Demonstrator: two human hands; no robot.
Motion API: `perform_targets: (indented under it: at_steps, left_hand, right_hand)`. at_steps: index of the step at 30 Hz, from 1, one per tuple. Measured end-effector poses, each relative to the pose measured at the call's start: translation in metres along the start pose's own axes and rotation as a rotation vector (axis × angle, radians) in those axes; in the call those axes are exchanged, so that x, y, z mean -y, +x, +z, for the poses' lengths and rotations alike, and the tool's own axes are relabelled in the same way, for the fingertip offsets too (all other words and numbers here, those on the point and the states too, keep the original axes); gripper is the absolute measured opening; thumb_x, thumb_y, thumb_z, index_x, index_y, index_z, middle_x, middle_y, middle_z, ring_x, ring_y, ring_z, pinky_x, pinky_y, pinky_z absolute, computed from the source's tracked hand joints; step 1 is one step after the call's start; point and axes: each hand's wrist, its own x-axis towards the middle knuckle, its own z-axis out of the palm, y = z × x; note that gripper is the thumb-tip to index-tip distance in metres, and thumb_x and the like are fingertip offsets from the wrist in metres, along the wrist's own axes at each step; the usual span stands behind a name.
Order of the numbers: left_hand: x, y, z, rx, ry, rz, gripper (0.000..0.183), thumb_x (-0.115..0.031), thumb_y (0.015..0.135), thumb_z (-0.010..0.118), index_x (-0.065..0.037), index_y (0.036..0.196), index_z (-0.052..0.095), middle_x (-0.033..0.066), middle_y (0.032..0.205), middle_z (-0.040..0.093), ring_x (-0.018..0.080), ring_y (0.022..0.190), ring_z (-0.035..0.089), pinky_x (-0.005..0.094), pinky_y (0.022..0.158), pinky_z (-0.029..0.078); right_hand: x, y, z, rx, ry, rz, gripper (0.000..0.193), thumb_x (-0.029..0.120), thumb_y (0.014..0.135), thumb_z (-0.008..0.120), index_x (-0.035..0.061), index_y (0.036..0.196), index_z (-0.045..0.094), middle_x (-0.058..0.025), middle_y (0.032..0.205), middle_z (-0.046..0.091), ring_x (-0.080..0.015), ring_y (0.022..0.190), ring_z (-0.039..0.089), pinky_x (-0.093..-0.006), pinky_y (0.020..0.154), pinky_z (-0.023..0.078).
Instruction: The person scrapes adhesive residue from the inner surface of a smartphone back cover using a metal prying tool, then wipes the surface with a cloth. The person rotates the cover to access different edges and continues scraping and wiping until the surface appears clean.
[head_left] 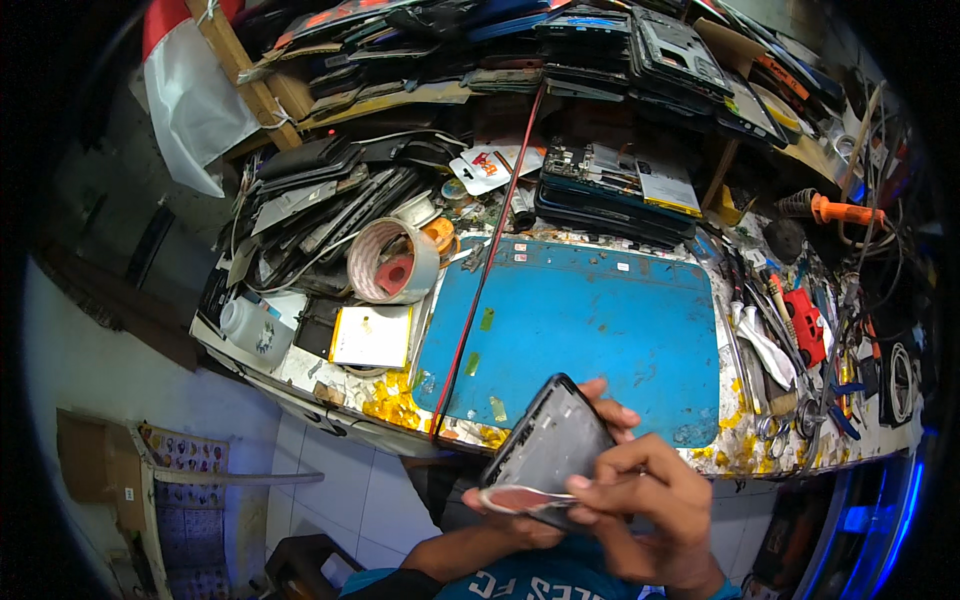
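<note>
Just off the bench's near edge, my left hand (525, 532) holds a dark grey phone back cover (556, 440) tilted, its hollow inner side facing up. Fingertips of that hand show past the cover's far right edge; the palm is hidden beneath. My right hand (655, 500) closes its thumb and fingers at the cover's near right corner. Across the near end lies a flat reddish piece (530, 498) with a pale rim, reaching to the right fingertips. I cannot make out exactly what this piece is.
A blue work mat (590, 330) covers the bench middle, crossed by a red-and-black cable (490, 250). Tape rolls (390, 262), a white battery (371, 336) and a bottle (255, 332) stand left. Phone parts (615, 205) are stacked behind; tools (770, 345) crowd the right.
</note>
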Motion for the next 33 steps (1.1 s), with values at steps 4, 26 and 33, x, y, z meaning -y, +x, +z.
perform_targets:
  at_steps: [4,26,33]
  left_hand:
    - [-0.021,-0.002,-0.001,-0.045,-0.405,-0.347,0.124,-0.093,0.076,0.025,0.012,0.142,0.032,0.0277,0.113,0.059,0.0289,0.091,0.064,0.0379,0.082,0.051]
    - [-0.103,-0.011,0.026,0.305,0.267,-0.881,0.113,-0.088,0.079,0.028,0.005,0.142,0.019,0.0449,0.128,0.045,0.049,0.116,0.056,0.0572,0.095,0.049]
    - [-0.041,-0.044,0.003,-0.011,0.898,-0.054,0.075,-0.031,0.091,0.064,-0.017,0.148,0.017,0.0326,0.142,0.038,0.0395,0.131,0.044,0.0528,0.103,0.043]
  right_hand:
    - [-0.003,-0.011,-0.02,-0.481,0.163,0.181,0.031,0.015,0.083,0.076,-0.002,0.106,0.062,-0.0105,0.095,0.058,-0.0129,0.074,0.056,-0.0234,0.064,0.045]
    - [0.001,-0.061,-0.032,-0.11,0.653,0.489,0.018,0.004,0.081,0.079,0.0028,0.098,0.074,-0.019,0.093,0.07,-0.0126,0.066,0.06,-0.0252,0.056,0.046]
    - [-0.014,-0.077,0.009,-0.3,0.695,0.732,0.014,0.002,0.083,0.077,-0.0048,0.094,0.071,-0.0087,0.087,0.071,-0.0018,0.067,0.055,-0.0178,0.056,0.04]
